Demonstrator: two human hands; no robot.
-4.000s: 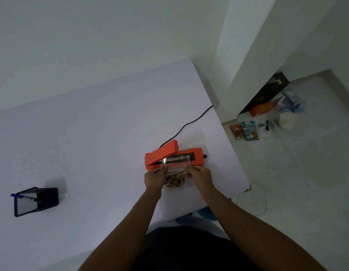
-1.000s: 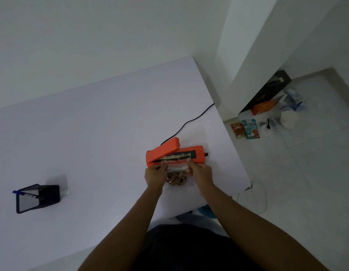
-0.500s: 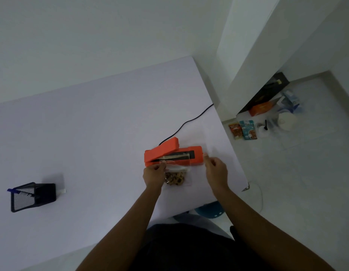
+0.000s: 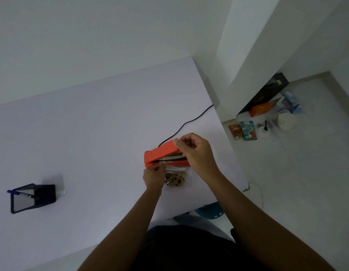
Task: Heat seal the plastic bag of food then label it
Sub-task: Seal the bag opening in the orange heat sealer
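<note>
Head view, looking down on a white table (image 4: 76, 137). Since half a second ago the right hand (image 4: 195, 151) has left the tabletop beside the orange heat sealer (image 4: 162, 154) and come up over it — fingers curled, fingertips (image 4: 177, 142) on the raised end of the sealer's lid, which sits tilted up with the dark sealing strip showing beneath. Whether the hand grips the lid or only rests on it I cannot tell. The left hand (image 4: 153, 176) has stayed put, pinching the left top corner of the clear plastic bag (image 4: 176, 176), whose mouth lies on the sealer's near edge. Brown food pieces (image 4: 174, 180) sit bunched in the bag's lower half, at 6 o'clock from the sealer, close to the table's near edge.

A black power cord (image 4: 189, 122) runs from the sealer toward 1 o'clock and off the table's right edge. At 9 o'clock, well apart, a black mesh pen holder (image 4: 32, 198) lies on its side with a blue pen (image 4: 12, 192) poking out. On the floor at 2 o'clock — snack packets (image 4: 243, 130), an orange box (image 4: 260, 110), a white tub (image 4: 287, 121). The right wrist covers the sealer's right end.
</note>
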